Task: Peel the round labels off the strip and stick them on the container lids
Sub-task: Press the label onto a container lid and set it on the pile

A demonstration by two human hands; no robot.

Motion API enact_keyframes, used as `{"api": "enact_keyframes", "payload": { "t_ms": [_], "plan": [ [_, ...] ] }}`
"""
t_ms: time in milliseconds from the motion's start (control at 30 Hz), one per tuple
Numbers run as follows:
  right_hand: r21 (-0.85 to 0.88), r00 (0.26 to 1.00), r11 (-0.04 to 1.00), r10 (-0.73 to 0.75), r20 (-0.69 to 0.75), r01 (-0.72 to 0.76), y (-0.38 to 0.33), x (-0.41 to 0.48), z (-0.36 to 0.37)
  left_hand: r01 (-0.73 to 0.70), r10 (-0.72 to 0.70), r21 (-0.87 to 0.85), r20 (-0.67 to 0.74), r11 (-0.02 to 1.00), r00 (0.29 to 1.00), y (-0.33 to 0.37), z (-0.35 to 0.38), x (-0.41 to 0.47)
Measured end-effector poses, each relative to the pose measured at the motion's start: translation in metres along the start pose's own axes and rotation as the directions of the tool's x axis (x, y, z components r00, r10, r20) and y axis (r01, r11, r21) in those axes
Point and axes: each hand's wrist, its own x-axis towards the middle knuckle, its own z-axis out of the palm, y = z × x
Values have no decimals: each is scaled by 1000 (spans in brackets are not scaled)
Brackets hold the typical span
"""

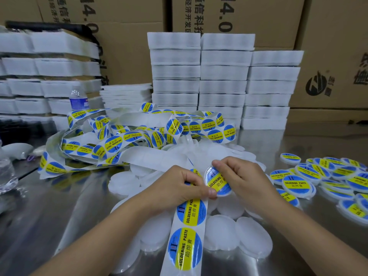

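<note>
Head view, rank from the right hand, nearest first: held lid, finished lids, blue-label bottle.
1. Held lid: gripped by the right hand, centre.
2. Finished lids: heaped at the right side.
3. Blue-label bottle: far back left.

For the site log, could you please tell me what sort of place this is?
Probably a packing or labelling workshop: printed cardboard cartons stacked behind, a strip of SOLDERING PASTE labels on a steel table, and a pile of labelled lids.
</note>
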Motion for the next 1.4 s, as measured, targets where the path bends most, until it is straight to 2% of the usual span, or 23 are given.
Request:
{"api": "enact_keyframes", "payload": {
  "t_ms": [233,333,467,567,633,733,800,867,933,1000,1033,1200,1333,1400],
  "plan": [
    [-92,997,993,-74,-33,70,-1,0,-4,45,-45,-67,12,997,999,0,-1,0],
    [-173,995,980,-96,27,99,-2,-2,-6,79,-82,-61,-42,995,996,1,-3,2],
    [-192,967,959,-172,189,208,-5,-7,-8,94,-100,-83,-67,992,993,1,-6,3],
    [-220,937,921,-275,215,321,-9,-12,-6,98,-103,-87,-58,991,993,-2,-6,3],
    [-239,938,916,-275,209,322,-9,-9,-8,80,-85,-89,-60,993,995,-3,-4,4],
    [-353,978,913,-180,105,206,-6,1,-24,35,-42,-109,-64,993,997,-3,-3,4],
    [-507,999,862,-36,-15,24,-1,8,-42,39,-51,-148,-77,988,996,-2,-3,5],
    [-638,978,743,185,-94,-202,8,13,-62,47,-69,-196,-107,979,992,-1,-3,6],
    [-735,904,581,416,-101,-349,17,14,-76,47,-73,-220,-111,974,991,-1,-3,6],
    [-841,827,421,560,-53,-339,25,12,-81,51,-76,-239,-94,970,993,-1,-2,5],
    [-876,811,368,583,-44,-312,29,11,-83,53,-76,-239,-88,969,993,-2,-2,5],
    [-925,794,239,599,-99,-296,35,9,-94,60,-83,-227,-90,972,992,-1,-2,4],
    [-924,745,256,666,-43,-282,32,10,-95,62,-84,-217,-91,974,992,-2,-3,5],
    [-917,734,311,678,32,-248,29,10,-96,66,-86,-213,-88,975,992,-2,-3,5]
  ]
}}
